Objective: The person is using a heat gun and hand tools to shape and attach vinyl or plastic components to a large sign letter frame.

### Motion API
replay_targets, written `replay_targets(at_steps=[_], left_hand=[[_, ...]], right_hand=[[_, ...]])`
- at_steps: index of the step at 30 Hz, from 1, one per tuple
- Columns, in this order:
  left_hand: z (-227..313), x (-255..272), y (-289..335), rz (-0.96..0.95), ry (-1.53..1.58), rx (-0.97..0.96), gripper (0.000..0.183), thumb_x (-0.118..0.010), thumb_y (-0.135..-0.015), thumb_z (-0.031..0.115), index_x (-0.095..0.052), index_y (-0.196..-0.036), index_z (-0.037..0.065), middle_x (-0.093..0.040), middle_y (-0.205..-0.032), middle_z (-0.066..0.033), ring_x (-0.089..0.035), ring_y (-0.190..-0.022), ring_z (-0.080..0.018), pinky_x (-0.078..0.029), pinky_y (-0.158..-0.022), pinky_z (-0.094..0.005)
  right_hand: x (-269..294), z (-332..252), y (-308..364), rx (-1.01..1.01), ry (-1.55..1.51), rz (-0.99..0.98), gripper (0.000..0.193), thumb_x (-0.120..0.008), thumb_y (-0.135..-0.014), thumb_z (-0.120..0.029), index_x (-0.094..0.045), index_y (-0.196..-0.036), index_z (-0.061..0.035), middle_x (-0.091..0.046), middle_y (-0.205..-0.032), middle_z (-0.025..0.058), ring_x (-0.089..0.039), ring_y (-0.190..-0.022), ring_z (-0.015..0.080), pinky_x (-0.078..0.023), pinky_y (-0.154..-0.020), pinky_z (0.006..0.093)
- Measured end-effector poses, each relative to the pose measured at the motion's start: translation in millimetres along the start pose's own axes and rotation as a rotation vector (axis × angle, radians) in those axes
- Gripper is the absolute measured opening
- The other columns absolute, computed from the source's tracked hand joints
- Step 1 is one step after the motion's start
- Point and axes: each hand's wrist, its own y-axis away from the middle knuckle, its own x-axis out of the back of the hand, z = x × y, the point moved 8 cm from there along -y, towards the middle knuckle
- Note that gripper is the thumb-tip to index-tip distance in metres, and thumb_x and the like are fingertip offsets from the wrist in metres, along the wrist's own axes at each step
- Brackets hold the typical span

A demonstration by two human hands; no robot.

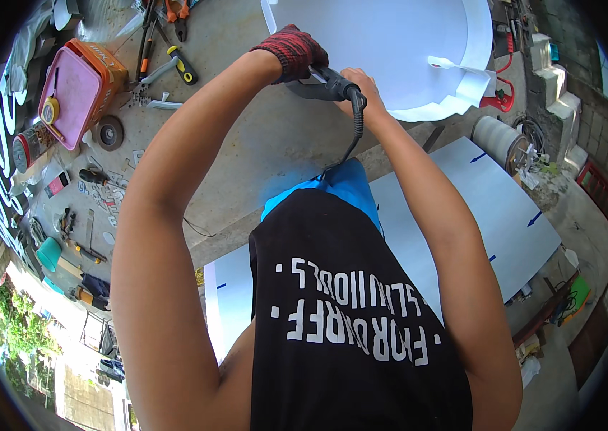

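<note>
A red and black knitted glove covers my left hand (296, 54), whose fingers are wrapped round the handle of a black corded tool (332, 86). Its working end is hidden, so I cannot tell what kind of tool it is. From its near end a black cord (356, 133) hangs down towards my blue shorts. My bare right hand (363, 87) is just right of the tool, by the edge of a large rounded white panel (390, 43) with a raised, bent rim. The fingers are mostly hidden, and whether they grip the rim or the tool does not show.
Left on the concrete floor are orange-handled pliers (177, 18), a yellow and black screwdriver (184, 66), an orange bucket with a pink lid (77, 97) and a tape roll (110, 133). A flat pale sheet (462, 215) lies behind me. Concrete steps (562, 108) stand right.
</note>
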Motion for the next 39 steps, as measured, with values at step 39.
replay_targets(at_steps=[39], left_hand=[[-0.5, -2.4, 0.4, -0.021, -0.015, -0.030, 0.041, -0.080, -0.078, 0.014, -0.076, -0.119, 0.022, -0.076, -0.107, -0.0058, -0.067, -0.109, -0.0282, -0.046, -0.106, -0.0405]], right_hand=[[-10.5, 10.5, -1.8, 0.090, -0.042, 0.036, 0.022, -0.076, -0.077, -0.006, -0.066, -0.096, -0.0042, -0.068, -0.101, 0.0119, -0.062, -0.107, 0.0335, -0.046, -0.091, 0.0446]])
